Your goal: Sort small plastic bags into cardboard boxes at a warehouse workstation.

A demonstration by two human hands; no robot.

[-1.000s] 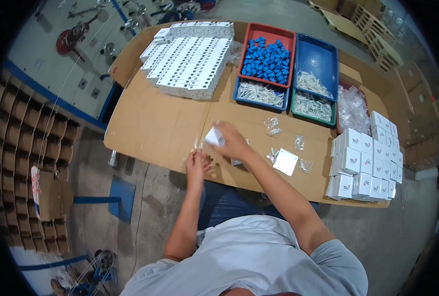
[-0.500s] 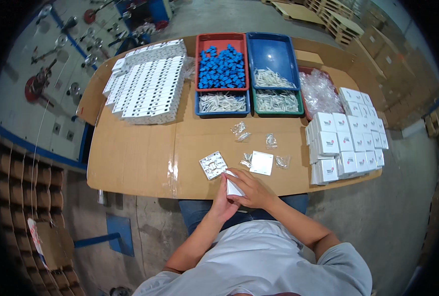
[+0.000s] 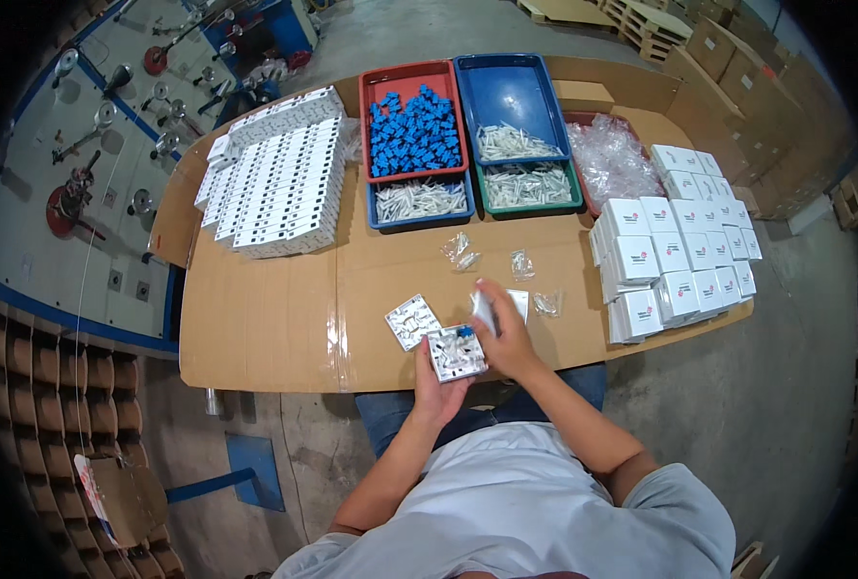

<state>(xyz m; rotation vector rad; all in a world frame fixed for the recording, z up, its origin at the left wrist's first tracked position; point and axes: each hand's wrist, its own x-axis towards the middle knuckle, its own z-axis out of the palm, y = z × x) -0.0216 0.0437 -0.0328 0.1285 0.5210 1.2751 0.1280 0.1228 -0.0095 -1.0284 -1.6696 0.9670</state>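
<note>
Near the table's front edge, my left hand (image 3: 435, 394) grips an open white square plastic box base (image 3: 456, 357) from below and the side. Its inside faces up, showing white fittings and a blue piece in the upper corner. My right hand (image 3: 511, 340) holds a white cover (image 3: 484, 311), tilted and slightly blurred, just above and right of the base. A second open white base (image 3: 411, 321) lies flat to the left. Another white square cover (image 3: 519, 303) rests on the table, partly hidden behind my right hand. Small clear bags of parts (image 3: 547, 304) lie nearby.
Behind, a red tray (image 3: 365, 125) holds blue pieces; a large blue tray (image 3: 506, 87) and lower trays hold small white parts. White boxes (image 3: 284, 183) are stacked at left, more stacked boxes (image 3: 638, 259) at right. Clear plastic bags (image 3: 617, 164) fill another tray.
The closed white box between my hands has come apart. My right hand has lifted the cover away, up and right, while my left hand keeps the base, its inside now showing.
</note>
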